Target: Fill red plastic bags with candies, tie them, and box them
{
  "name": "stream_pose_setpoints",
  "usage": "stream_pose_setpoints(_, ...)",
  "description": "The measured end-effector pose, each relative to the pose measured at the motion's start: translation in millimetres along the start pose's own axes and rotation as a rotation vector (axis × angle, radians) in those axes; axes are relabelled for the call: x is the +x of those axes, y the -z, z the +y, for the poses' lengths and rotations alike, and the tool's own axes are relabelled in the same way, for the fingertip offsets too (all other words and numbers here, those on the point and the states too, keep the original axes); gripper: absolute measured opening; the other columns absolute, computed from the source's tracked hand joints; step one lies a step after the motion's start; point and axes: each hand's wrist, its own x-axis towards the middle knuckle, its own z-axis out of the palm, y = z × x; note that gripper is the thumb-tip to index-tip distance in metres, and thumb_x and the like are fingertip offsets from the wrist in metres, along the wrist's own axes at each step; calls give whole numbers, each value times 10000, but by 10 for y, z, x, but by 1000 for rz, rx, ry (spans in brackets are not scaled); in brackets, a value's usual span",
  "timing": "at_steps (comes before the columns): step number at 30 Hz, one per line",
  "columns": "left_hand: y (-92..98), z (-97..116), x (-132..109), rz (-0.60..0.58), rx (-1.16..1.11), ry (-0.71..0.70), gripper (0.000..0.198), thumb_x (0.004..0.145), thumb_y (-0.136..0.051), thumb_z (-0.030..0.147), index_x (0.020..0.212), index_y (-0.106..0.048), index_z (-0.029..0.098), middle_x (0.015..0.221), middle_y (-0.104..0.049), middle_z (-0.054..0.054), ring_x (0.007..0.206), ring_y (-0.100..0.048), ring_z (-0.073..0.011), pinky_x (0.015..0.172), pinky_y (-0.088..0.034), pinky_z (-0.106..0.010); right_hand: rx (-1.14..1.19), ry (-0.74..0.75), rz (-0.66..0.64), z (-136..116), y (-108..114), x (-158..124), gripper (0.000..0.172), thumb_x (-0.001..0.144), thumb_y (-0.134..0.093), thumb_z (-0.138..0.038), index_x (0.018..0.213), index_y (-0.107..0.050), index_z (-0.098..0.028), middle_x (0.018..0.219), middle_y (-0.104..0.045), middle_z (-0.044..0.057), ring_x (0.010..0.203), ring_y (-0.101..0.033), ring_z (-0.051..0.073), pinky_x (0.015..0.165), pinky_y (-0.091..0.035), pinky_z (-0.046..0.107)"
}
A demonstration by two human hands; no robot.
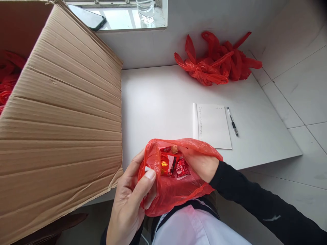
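Note:
A thin red plastic bag (173,190) hangs with its mouth spread, close in front of my body. My left hand (135,194) pinches its left rim between thumb and fingers; a small white piece (147,168) shows by the thumb. My right hand (196,163) reaches in from the right, its fingers hidden by the bag's rim. Inside lie small wrapped packets: a red one with a gold patch (165,164), a red one with white print (182,167) and an orange-brown one (174,149).
At left stands a large cardboard box (63,112) with red bags inside. The white table (153,98) carries a notebook (214,126), a pen (232,121) and bunched red bags (214,63). On the sill sit a phone (87,16) and a clear container of liquid (145,10).

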Motion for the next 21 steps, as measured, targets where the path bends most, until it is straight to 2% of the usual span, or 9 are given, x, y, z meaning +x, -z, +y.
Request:
stream_pose_setpoints(2,-2,2,-1,-11,-6,-8,454,864,-739,344,1313,-687,311,499,-406,83,447,-269,-55,449,-258,-173,-18,39,-6,-32,11,-101,354,974,-486,-198,1308,-591,-251,1202,-703,61,1125,-664,235,1031,-519,376)
stream_pose_setpoints(5,-4,2,-3,-20,-1,-4,500,872,-733,340,1363,-655,290,487,-402,85,447,-266,-60,451,-265,-179,-97,23,14,-47,-23,-200,381,933,-478,-135,1279,-619,-214,1114,-728,96,1074,-694,272,981,-558,422)
stream_pose_setpoints(8,-6,-5,-9,-41,13,-2,512,883,-719,343,1382,-640,263,491,-400,84,447,-260,-61,452,-261,-184,-105,-16,56,-5,-61,-235,403,935,-493,-168,1322,-595,-215,1183,-720,107,1117,-688,294,960,-574,443)
stream_pose_setpoints(10,-10,-7,-15,-56,19,0,526,901,-695,353,1412,-609,261,492,-412,83,450,-264,-69,459,-272,-187,-156,-1,27,39,-63,-249,385,911,-529,-170,1285,-621,-168,1211,-708,147,1138,-679,332,976,-564,466)
stream_pose_setpoints(12,-14,-3,-19,-65,23,5,558,911,-681,359,1446,-566,256,493,-423,84,458,-266,-77,466,-280,-187,-229,22,-25,67,-45,-272,349,881,-540,-129,1210,-657,-133,1156,-720,175,1087,-696,348,960,-563,467)
stream_pose_setpoints(14,-6,5,-22,-67,31,19,581,909,-682,368,1458,-538,241,491,-427,86,465,-264,-77,474,-285,-179,-276,55,-48,51,-1,-313,370,872,-511,-82,1212,-647,-139,1130,-724,167,1045,-706,327,924,-570,442)
stream_pose_setpoints(16,18,16,-31,-58,44,35,593,905,-692,382,1456,-519,253,495,-442,83,470,-289,-76,486,-307,-166,-302,80,-57,-22,82,-375,431,846,-492,-27,1236,-615,-162,1094,-725,130,948,-715,289,812,-587,408)
stream_pose_setpoints(19,57,38,-89,-52,97,-20,689,852,-761,382,1477,-475,340,560,-524,60,511,-431,-97,539,-426,-171,-365,133,-100,-196,274,-501,444,774,-487,50,1120,-621,-194,932,-695,49,703,-653,235,577,-540,382)
stream_pose_setpoints(21,51,64,-165,-5,159,-66,781,787,-820,403,1481,-461,412,641,-590,45,587,-524,-129,611,-517,-206,-402,189,-44,-290,406,-585,426,765,-493,67,1073,-630,-193,873,-657,32,672,-602,227,575,-530,397)
